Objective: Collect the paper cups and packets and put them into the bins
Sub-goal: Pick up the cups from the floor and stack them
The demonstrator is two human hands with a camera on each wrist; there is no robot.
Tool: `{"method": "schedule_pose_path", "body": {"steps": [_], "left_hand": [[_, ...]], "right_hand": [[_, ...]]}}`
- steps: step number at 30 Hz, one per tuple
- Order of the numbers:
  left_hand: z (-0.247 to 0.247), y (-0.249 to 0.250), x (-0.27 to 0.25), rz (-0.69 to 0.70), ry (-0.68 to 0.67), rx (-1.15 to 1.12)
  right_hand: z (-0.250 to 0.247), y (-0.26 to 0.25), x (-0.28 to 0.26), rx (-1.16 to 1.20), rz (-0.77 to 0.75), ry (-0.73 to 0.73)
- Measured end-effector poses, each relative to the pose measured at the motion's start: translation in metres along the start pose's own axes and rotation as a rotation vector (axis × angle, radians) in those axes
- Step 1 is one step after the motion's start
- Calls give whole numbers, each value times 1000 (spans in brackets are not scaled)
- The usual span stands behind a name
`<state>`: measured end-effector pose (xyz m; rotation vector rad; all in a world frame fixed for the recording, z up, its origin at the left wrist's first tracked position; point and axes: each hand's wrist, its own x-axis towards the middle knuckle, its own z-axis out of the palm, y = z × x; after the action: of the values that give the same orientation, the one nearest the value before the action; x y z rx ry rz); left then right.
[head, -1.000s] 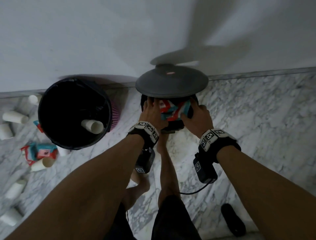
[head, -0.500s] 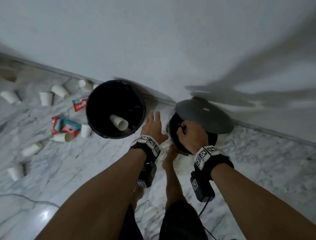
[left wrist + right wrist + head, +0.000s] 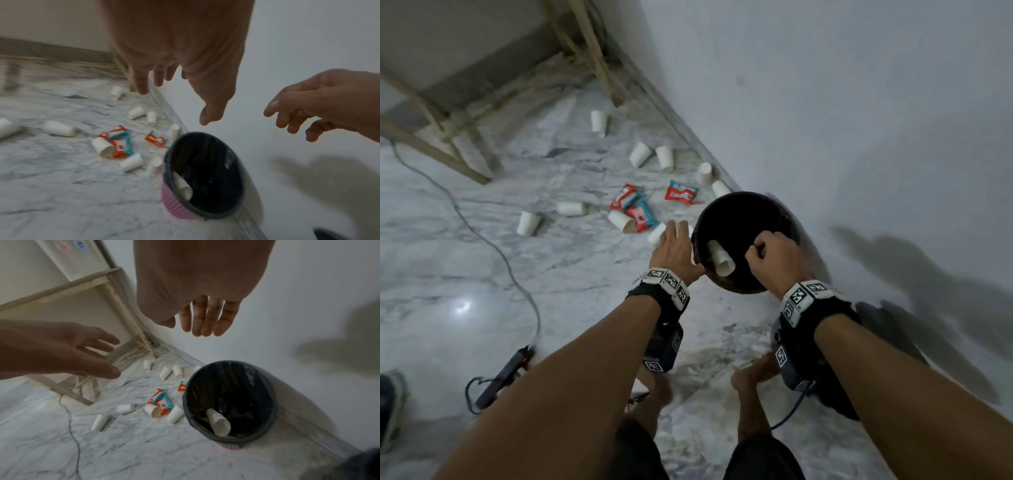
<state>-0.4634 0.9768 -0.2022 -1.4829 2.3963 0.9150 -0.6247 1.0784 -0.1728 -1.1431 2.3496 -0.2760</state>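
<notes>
A marble floor is seen below a pale wall, with a wooden frame at 11 o'clock. A bin lined with a black bag is stood against the wall near the centre of the head view; its pink mesh side is shown in the left wrist view. One cup is lain inside the bin, tilted against its near wall.

The left hand is held just beside the bin's 9 o'clock rim, its grip released, fingers straight and spread, nothing held. The right hand is held over the bin's 3 o'clock side; its fingers are loosely curled and nothing is grasped.

More cups are scattered on the floor from 9 to 12 o'clock of the bin, most on their sides. Packets in red and teal are lain among them at 10 o'clock of the bin, one packet a little apart, nearer the wall. A cable is run across the floor to a power strip at 8 o'clock. A dark lid is partly seen behind the right wrist.
</notes>
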Motion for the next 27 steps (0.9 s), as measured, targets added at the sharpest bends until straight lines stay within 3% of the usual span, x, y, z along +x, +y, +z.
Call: {"method": "schedule_pose_path", "body": {"steps": [12, 21, 27], "left_hand": [[-119, -217, -32, -218, 99, -23], [-174, -295, -48, -357, 176, -108], [-202, -342, -26, -440, 200, -109]], "right_hand": [[77, -231, 8, -142, -221, -47], [95, -342, 36, -198, -397, -122], [116, -400, 73, -230, -473, -167]]}}
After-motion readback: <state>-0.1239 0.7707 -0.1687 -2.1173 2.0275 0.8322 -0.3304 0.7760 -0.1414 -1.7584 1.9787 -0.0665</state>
